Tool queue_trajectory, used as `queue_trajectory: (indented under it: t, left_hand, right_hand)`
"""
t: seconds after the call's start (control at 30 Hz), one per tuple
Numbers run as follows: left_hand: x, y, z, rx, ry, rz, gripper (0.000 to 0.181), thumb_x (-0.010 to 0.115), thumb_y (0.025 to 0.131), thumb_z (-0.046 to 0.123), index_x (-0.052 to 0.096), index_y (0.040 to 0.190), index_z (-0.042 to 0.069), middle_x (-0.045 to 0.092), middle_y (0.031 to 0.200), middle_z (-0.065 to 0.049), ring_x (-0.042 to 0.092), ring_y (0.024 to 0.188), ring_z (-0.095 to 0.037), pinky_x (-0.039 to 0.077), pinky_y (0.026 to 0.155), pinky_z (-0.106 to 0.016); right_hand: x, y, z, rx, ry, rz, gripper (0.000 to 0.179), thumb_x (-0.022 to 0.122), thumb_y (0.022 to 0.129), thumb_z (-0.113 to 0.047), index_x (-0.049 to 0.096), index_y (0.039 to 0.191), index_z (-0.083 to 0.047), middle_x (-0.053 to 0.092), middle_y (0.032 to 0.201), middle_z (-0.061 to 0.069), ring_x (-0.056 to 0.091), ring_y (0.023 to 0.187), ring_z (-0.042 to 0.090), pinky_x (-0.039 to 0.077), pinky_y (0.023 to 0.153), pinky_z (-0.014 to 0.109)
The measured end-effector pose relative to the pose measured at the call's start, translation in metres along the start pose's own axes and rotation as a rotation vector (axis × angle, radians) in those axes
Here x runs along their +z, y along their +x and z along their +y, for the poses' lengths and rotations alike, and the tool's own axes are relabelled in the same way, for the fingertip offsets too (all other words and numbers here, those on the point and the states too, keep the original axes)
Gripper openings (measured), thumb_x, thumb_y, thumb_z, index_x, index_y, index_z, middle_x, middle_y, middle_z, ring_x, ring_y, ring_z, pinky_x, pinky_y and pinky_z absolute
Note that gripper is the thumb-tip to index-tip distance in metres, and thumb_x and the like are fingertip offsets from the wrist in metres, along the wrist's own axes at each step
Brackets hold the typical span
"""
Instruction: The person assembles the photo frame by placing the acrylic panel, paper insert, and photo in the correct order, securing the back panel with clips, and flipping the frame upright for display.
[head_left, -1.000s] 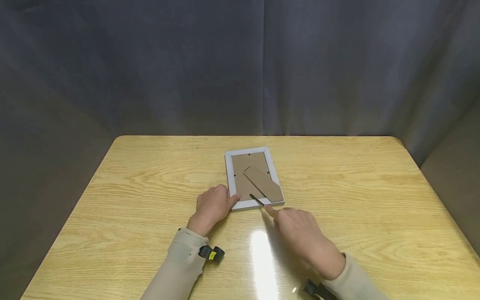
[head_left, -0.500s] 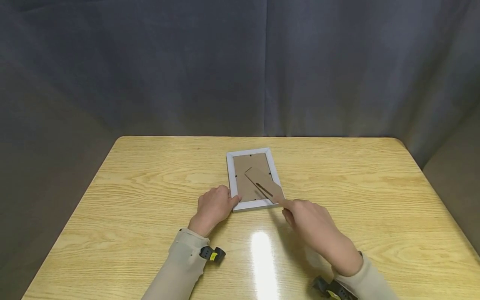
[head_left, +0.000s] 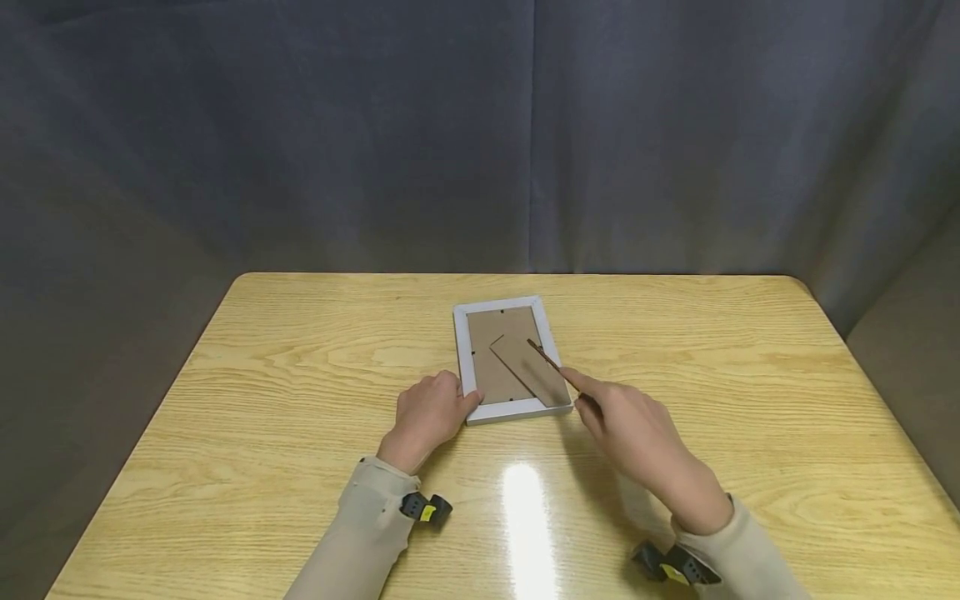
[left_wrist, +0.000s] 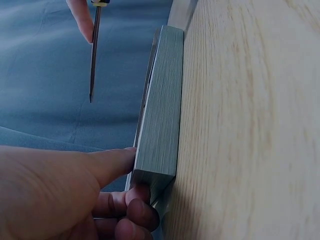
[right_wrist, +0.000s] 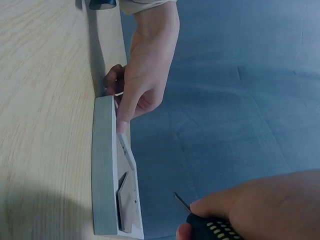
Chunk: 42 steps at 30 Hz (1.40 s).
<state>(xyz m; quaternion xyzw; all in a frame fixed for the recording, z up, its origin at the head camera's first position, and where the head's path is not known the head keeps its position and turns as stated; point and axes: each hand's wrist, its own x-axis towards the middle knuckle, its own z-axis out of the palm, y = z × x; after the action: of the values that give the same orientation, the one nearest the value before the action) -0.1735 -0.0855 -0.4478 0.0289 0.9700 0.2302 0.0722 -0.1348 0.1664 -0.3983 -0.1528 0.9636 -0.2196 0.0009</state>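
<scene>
A picture frame [head_left: 513, 411] with a pale grey rim lies face down on the table. Its brown backing board [head_left: 486, 375] carries a slanted stand leg [head_left: 525, 367], and small dark tabs show along the board's edges. My left hand [head_left: 429, 417] grips the frame's near left corner, thumb on top and fingers curled at the side. My right hand [head_left: 633, 429] holds a screwdriver [head_left: 550, 361], index finger stretched along the shaft. Its dark handle [right_wrist: 212, 227] has yellow dots. In the left wrist view the screwdriver's shaft [left_wrist: 94, 60] hangs apart from the frame.
The wooden table [head_left: 300, 375] extends around the frame on all sides. Dark curtains [head_left: 375, 142] hang behind it and at both sides. A bright light reflection lies on the tabletop between my forearms. Each wrist wears a small black camera [head_left: 426, 508].
My right hand has moved the screwdriver from the frame's near edge rightward and away from me, toward the right side tab. My left hand keeps its grip on the corner.
</scene>
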Motion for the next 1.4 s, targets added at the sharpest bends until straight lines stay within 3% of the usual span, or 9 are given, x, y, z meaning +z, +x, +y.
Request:
queue_trajectory:
  t: [0.33, 0.6, 0.77, 0.9, 1.17, 1.4]
  left_hand:
    - [-0.001, -0.001, 0.0, 0.007, -0.004, -0.002, 0.047, 0.062, 0.099, 0.041, 0.049, 0.062, 0.015, 0.04, 0.053, 0.003, 0.04, 0.048, -0.013, 0.028, 0.045, -0.029]
    - [-0.001, -0.001, 0.001, 0.008, 0.015, -0.002, 0.048, 0.062, 0.099, 0.041, 0.049, 0.061, 0.015, 0.041, 0.054, 0.003, 0.041, 0.049, -0.013, 0.029, 0.046, -0.028]
    - [-0.002, -0.001, 0.001, 0.008, 0.024, -0.002, 0.048, 0.062, 0.099, 0.041, 0.05, 0.061, 0.015, 0.042, 0.053, 0.003, 0.041, 0.049, -0.014, 0.029, 0.046, -0.029]
    - [-0.002, -0.001, 0.002, 0.014, 0.027, -0.001, 0.049, 0.062, 0.099, 0.04, 0.05, 0.06, 0.015, 0.042, 0.053, 0.003, 0.041, 0.048, -0.013, 0.029, 0.045, -0.028]
    - [0.0, -0.001, 0.002, 0.005, 0.003, 0.002, 0.049, 0.063, 0.098, 0.037, 0.047, 0.056, 0.015, 0.039, 0.051, 0.005, 0.038, 0.046, -0.011, 0.027, 0.043, -0.027]
    - [0.0, -0.002, 0.003, 0.015, 0.006, 0.012, 0.049, 0.063, 0.098, 0.036, 0.047, 0.056, 0.015, 0.04, 0.05, 0.004, 0.038, 0.045, -0.011, 0.027, 0.042, -0.027]
  right_hand:
    - [0.0, 0.003, 0.007, 0.058, 0.012, -0.018, 0.052, 0.053, 0.094, -0.014, 0.055, 0.146, -0.016, 0.04, 0.059, 0.0, 0.034, 0.049, 0.013, 0.028, 0.043, 0.027]
    - [-0.002, 0.01, 0.019, 0.106, 0.016, 0.009, 0.048, 0.055, 0.095, -0.014, 0.056, 0.144, -0.012, 0.049, 0.065, 0.005, 0.039, 0.053, 0.017, 0.03, 0.046, 0.03]
    - [-0.002, 0.014, 0.03, 0.145, 0.021, 0.018, 0.044, 0.057, 0.096, -0.017, 0.06, 0.14, -0.01, 0.069, 0.089, 0.017, 0.045, 0.056, 0.019, 0.033, 0.046, 0.032]
    - [0.0, 0.016, 0.038, 0.174, 0.021, 0.011, 0.043, 0.06, 0.096, -0.02, 0.061, 0.138, -0.009, 0.072, 0.109, 0.024, 0.052, 0.062, 0.021, 0.036, 0.048, 0.033]
    - [0.001, 0.019, 0.05, 0.197, 0.043, -0.014, 0.043, 0.063, 0.096, -0.023, 0.061, 0.136, -0.006, 0.073, 0.092, 0.011, 0.058, 0.067, 0.019, 0.04, 0.053, 0.031]
    - [0.002, 0.021, 0.059, 0.226, 0.053, -0.029, 0.044, 0.061, 0.096, -0.021, 0.06, 0.136, -0.004, 0.072, 0.092, 0.011, 0.059, 0.068, 0.02, 0.041, 0.053, 0.031]
